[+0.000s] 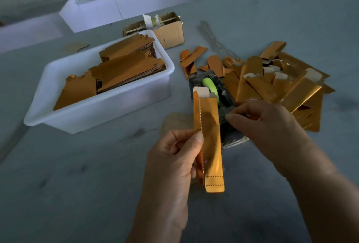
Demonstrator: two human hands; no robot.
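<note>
Step in hand, by judgement: taping of one folded gold carton sleeve, at the point of fetching tape.

Sleeve held upright above the counter, just in front of the tape dispenser, with the white tab uppermost and the perforated flap lowermost. Gripped along the lower left seam by the left hand: thumb pressed on the front face, fingers curled behind, closed firmly on the card.

Right hand just right of the sleeve and apart from it, lowered to the near end of the dispenser. Fingers curled, thumb drawn toward the forefinger as for a pinch. Cannot tell of any tape end between those fingertips; no strip visible. Green tape roll mounted in the dispenser, partly behind the sleeve top.

Next move, by judgement: calls for drawing a short length off the roll, tearing it at the cutter, then laying it across the seam. Requires aligned seam edges and a steady left-hand grip, to avoid a crooked or creased strip.

Surroundings: white tub to the left, filled with stacked flat sleeves. Loose heap of gold blanks to the right, touching the dispenser. Small cardboard box beyond the tub.
</note>
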